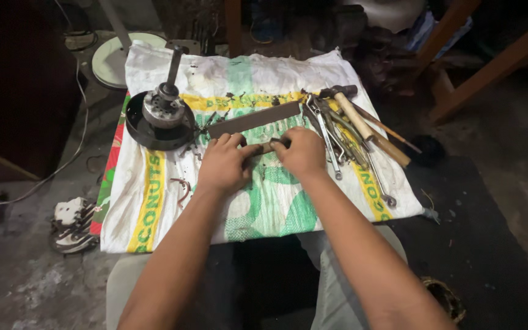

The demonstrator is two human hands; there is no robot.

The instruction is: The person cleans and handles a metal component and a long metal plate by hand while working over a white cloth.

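My left hand [222, 164] and my right hand [304, 151] meet over the middle of a white woven sack [154, 214] spread on the floor. Both pinch a small dark metal part [266, 146] between their fingertips; most of it is hidden by the fingers. Just beyond the hands lies a long flat dark metal bar [255, 118], angled up to the right. A round dark motor housing with an upright shaft [161, 110] stands at the sack's far left.
Several spanners [331, 137] and a wooden-handled hammer [368, 128] lie on the sack's right side. A white fan base [114, 61] sits behind the sack, a sandal [71, 223] at the left, wooden furniture legs [490, 67] at the far right.
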